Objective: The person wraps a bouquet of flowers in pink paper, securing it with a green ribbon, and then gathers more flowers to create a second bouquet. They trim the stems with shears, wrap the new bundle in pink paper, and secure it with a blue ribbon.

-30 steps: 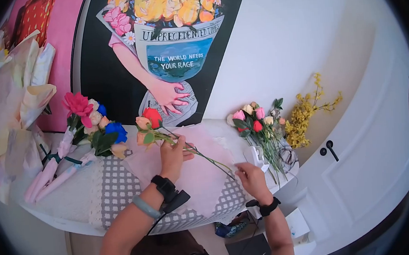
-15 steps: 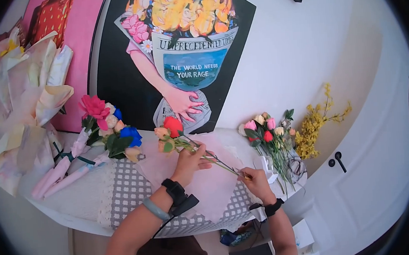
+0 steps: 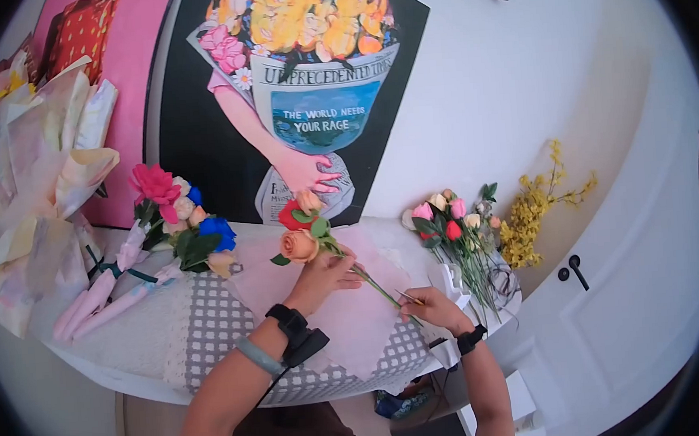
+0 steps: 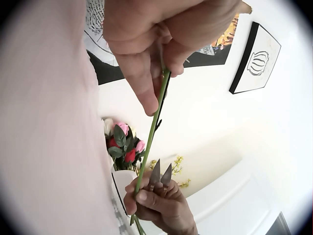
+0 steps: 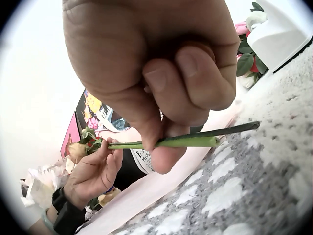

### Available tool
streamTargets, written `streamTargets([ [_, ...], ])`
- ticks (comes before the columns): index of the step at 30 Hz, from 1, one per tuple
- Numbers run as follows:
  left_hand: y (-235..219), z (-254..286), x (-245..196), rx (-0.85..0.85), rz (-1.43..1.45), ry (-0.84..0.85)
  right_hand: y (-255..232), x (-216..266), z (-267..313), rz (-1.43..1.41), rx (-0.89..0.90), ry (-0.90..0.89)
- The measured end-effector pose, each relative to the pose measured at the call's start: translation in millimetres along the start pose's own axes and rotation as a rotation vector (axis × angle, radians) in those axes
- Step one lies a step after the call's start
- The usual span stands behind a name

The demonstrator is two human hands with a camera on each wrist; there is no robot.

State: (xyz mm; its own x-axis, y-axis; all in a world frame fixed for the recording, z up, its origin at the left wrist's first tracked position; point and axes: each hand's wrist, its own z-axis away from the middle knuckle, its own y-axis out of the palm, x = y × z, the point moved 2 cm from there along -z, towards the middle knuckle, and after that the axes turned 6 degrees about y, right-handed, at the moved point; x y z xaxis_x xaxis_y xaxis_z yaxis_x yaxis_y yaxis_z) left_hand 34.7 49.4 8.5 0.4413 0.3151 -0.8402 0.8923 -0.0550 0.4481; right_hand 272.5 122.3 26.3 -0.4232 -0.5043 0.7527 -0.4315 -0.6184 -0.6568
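My left hand [image 3: 321, 281] pinches the upper stems of a few roses, an orange rose [image 3: 299, 246] and a red rose [image 3: 291, 215] among them. Down at the lower ends, my right hand [image 3: 437, 309] pinches the stems [image 5: 190, 142] between thumb and finger. Small scissors [image 4: 160, 175] are also in my right hand, blades pointing up and apart in the left wrist view. Beneath the stems lies pale pink wrapping paper [image 3: 354, 339]. The scissor handles are hidden inside my right hand.
More roses [image 3: 451, 227] and yellow blossoms [image 3: 528, 222] lie at the right beside a white object [image 3: 450, 282]. Wrapped bouquets [image 3: 114, 275] rest at the left. A painting [image 3: 319, 131] leans against the wall behind.
The roses have turned, bringing the orange rose to the front. My right hand has gone from beside the stem ends to pinching them, with the scissors now pointing up from it.
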Motion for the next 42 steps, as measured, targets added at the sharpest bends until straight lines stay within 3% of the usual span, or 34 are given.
streamTargets([
  [4,2.6,3.3,-2.1,-0.097,-0.043,-0.032,3.4,3.0,2.2,-0.031,0.065,0.096],
  [7,-1.1,1.7,-0.1,-0.144,-0.05,-0.039,-1.1,-8.6,2.3,-0.045,-0.189,0.034],
  [10,-2.8,2.0,1.0,-0.136,-0.047,-0.079,-19.0,-13.9,7.9,0.325,-0.467,0.186],
  [13,1.0,4.3,-0.1,-0.107,-0.031,-0.106,-17.8,-45.7,3.8,0.726,-0.596,0.178],
  [19,5.4,6.6,1.4,-0.044,-0.004,-0.163,-9.3,-53.2,4.4,0.764,-0.47,0.299],
  [25,2.9,5.3,5.5,-0.07,0.001,-0.197,-5.8,-27.8,11.7,0.932,-0.573,0.231],
  [32,4.1,5.0,7.6,-0.072,0.004,-0.21,-42.1,-6.3,29.6,0.674,-0.741,0.167],
  [42,3.5,6.1,9.8,-0.08,0.063,-0.191,-119.9,-81.0,45.7,0.743,-0.823,0.303],
])
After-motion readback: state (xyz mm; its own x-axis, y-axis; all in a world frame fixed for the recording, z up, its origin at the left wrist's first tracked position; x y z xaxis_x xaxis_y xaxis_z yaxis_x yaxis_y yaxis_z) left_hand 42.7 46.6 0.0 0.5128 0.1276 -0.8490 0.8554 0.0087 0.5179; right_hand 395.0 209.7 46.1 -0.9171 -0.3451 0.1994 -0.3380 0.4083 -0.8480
